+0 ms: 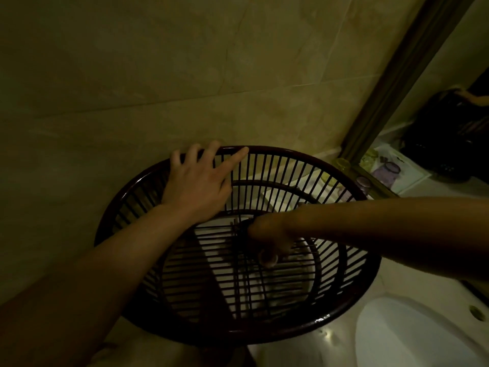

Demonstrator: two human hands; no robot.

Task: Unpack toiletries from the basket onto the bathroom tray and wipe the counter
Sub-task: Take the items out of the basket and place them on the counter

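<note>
One basket (264, 321), dark, slatted, tilted on the counter (330, 348). Left hand (195, 186) at 11 o'clock, fingers spread over the rim. Right hand (267, 239) inside at centre; grip unclear.

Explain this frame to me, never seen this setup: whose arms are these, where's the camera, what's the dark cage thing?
There is no machine here. A person wears one wide-angle camera on the head, looking forward and down, so the two bare arms are their own.

The dark cage is a slatted basket, tipped up toward the camera over a pale counter beside a white sink. Behind it is a tiled wall; a framed mirror stands at the right.

The left hand lies spread on the basket's upper side, fingers over the rim, steadying it. The right hand reaches inside, fingers curled at the slats of the bottom; the picture is too dark to tell whether it holds anything. The basket otherwise looks empty. A purple jar stands by the mirror.
</note>
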